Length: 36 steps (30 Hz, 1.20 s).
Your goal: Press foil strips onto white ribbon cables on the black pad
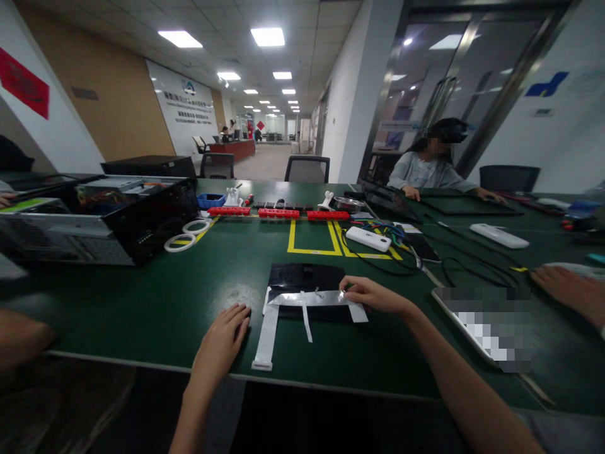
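Note:
A black flat panel (302,277) lies on the green table (155,302) in front of me, with a silvery strip (307,298) across its near edge. White flat ribbon cables (267,334) hang from the strip toward the table's front edge. My right hand (373,295) pinches the right end of the silvery strip with its fingertips. My left hand (222,340) rests flat on the table just left of the ribbon cable, fingers stretched out and holding nothing.
An open black computer case (108,217) stands at the left with white tape rings (182,241) beside it. Red parts (278,213), yellow floor-tape boxes (314,243), a white device (368,238) and cables sit behind. A tablet (486,325) and another person's hand (567,290) are right.

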Available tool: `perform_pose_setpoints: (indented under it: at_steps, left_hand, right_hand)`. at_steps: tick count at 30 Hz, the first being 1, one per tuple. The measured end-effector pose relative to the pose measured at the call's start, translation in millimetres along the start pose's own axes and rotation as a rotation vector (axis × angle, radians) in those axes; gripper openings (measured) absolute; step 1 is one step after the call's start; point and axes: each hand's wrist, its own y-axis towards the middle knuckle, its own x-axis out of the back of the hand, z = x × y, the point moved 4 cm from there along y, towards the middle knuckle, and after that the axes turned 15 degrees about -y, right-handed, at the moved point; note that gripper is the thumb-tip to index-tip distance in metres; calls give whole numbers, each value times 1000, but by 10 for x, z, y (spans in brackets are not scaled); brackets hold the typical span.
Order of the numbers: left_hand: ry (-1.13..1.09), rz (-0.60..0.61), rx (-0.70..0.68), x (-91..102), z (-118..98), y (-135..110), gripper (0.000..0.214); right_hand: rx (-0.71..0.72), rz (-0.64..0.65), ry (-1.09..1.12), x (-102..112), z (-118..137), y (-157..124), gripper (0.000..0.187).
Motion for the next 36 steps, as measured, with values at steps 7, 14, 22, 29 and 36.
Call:
perform_pose_setpoints:
  at_steps: [7, 14, 22, 29, 36]
  left_hand:
    - [33, -10, -30, 34, -77, 63, 35]
    - [38, 127, -266, -126, -826, 245, 35]
    - [93, 229, -310, -389, -1095, 352, 37]
    - [68, 239, -291, -457, -992, 348, 39]
    - [43, 259, -267, -477, -977, 350, 41]
  right_hand:
    - [-9, 23, -51, -3, -97, 17, 31]
    - [-13, 42, -61, -24, -164, 25, 30]
    - [-15, 41, -85, -14, -178, 24, 33]
    - [-11, 42, -94, -20, -178, 27, 30]
    - [-11, 45, -90, -17, -171, 23, 30]
